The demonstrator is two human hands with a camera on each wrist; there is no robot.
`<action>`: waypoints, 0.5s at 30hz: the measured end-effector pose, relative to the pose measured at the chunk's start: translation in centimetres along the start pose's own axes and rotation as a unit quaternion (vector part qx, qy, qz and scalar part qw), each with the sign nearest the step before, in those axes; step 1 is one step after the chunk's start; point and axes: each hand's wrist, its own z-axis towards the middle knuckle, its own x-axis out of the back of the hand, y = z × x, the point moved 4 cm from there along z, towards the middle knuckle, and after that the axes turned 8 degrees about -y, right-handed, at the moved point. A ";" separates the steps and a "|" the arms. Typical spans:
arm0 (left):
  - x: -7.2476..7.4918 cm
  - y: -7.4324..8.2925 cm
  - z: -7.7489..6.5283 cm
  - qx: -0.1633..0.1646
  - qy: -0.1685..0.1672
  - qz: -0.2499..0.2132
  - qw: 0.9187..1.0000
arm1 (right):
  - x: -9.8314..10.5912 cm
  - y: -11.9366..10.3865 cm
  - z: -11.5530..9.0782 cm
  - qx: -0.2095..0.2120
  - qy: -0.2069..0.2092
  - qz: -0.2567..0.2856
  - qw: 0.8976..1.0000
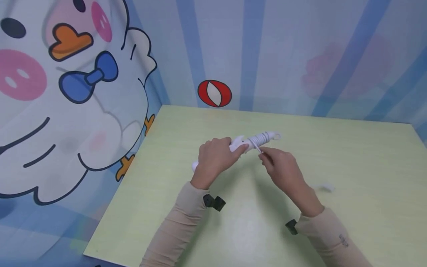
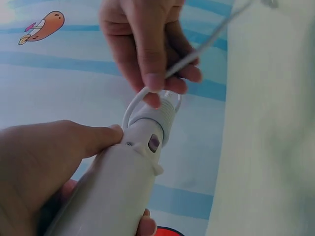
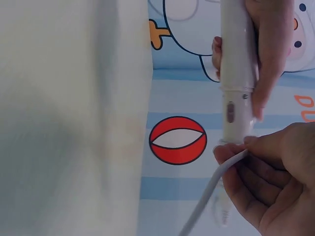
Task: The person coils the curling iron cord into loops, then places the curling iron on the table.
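Note:
My left hand grips the body of a white curling iron, a smooth tube with a small dark switch near one end. The left thumb lies along it, close to that switch. Several turns of white cord wrap the narrower end, which finishes in a small hanging loop. Between thumb and fingers, my right hand pinches the cord just beside those turns. A loose stretch of cord runs out from the pinch. Part of the iron is hidden behind the left hand.
Both hands work above a pale green table. A small, blurred white piece shows right of the right forearm. Behind the table stands a blue striped wall with a red ball picture; a large cartoon bird covers the left wall.

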 end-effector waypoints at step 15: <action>1.2 0.1 -1.0 -0.099 -0.084 -0.137 0.982 | -1.9 3.2 -0.2 0.108 0.062 0.082 0.989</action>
